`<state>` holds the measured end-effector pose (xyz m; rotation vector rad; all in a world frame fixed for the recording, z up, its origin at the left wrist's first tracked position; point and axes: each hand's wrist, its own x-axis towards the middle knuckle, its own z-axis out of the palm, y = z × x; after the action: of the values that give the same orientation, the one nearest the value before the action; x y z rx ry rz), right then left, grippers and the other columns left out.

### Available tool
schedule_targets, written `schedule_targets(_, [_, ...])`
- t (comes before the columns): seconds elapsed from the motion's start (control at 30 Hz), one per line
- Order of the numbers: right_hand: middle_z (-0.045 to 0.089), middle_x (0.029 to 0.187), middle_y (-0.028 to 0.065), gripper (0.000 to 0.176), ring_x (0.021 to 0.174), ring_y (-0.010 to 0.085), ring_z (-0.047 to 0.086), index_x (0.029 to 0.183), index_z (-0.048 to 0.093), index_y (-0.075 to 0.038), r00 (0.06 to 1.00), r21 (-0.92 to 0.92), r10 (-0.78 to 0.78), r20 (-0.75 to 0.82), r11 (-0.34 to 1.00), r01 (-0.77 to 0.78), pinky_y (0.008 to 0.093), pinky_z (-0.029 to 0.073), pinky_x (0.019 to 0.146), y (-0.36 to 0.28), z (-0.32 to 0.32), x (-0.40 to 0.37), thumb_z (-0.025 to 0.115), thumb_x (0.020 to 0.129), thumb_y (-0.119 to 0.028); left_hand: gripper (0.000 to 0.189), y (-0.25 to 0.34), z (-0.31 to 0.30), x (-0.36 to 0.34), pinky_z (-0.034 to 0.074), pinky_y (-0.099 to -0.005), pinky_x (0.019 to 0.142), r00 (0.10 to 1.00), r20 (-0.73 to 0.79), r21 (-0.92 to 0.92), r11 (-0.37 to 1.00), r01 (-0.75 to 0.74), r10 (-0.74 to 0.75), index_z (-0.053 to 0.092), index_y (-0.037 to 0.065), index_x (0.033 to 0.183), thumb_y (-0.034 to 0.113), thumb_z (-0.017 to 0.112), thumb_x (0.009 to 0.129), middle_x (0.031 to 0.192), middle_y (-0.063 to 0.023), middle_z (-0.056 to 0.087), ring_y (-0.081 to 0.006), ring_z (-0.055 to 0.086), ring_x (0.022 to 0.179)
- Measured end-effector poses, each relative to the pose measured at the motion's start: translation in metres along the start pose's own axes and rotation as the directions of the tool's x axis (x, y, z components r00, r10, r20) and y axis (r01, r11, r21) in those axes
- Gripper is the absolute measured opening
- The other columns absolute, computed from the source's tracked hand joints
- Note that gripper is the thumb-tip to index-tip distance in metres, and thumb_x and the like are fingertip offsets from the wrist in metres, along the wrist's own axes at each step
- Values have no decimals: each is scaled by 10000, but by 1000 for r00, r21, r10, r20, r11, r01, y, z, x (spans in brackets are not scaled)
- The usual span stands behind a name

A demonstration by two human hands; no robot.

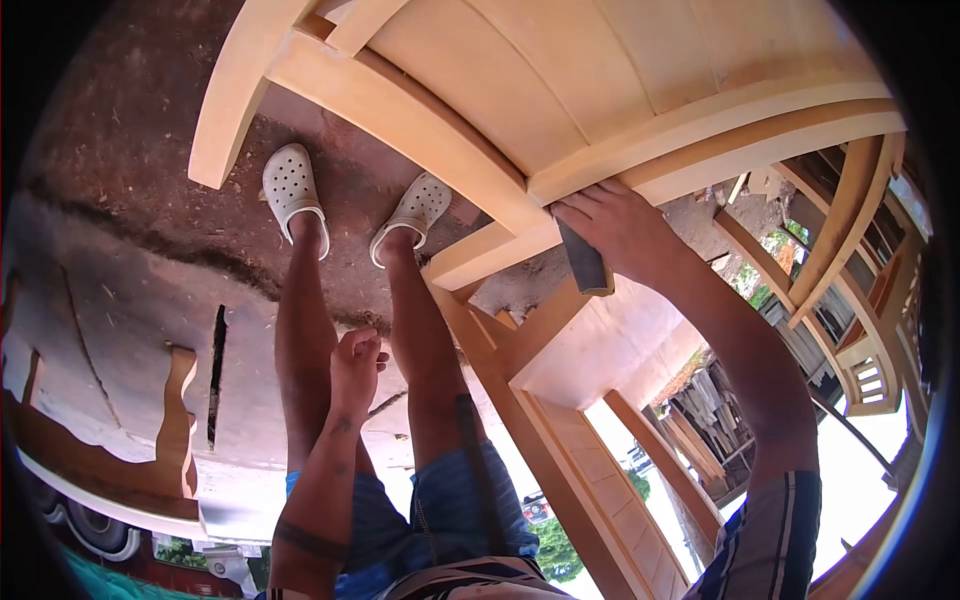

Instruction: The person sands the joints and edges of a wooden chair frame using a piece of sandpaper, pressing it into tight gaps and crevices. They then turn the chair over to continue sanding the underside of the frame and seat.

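- The right hand is closed around a dark sanding pad. The fingers lie folded over its upper end, and the lower end sticks out below the palm.
- The sanding pad sits at the inner corner of a pale, unfinished wooden chair, where the curved front rail meets a slanting side rail. The top of the pad is pressed up against the wood there.
- The fingertips of the right hand touch the underside of the front rail just beside the pad.
- The left hand is curled into a loose fist and holds nothing. It hangs in front of the person's thighs, between the two bare legs.
- The left hand is well apart from the pad, lower and to the left of it, and touches neither the chair nor the rail.
- A chair leg slants down at the upper left, near the person's left clog.
- White clogs stand on a dusty earth floor strewn with shavings, just beside the chair.
- More bare wooden chair frames stand at the far right, well away from both hands.
- A carved wooden piece lies at the left, apart from the hands.
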<state>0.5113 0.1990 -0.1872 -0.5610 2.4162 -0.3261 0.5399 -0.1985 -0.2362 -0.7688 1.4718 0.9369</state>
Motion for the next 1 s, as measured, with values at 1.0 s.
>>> schedule_targets(1.0, [625,1185,70,304,1165,239,551,1127,609,-31,914,-174,262,311,961,-216,411,379,1045,-7,6,16,516,862,-146,268,23,18,3,534,-286,687,997,64,86,995,-59,54,593,-40,1119,178,553,968,913,-94,629,-165,650,791])
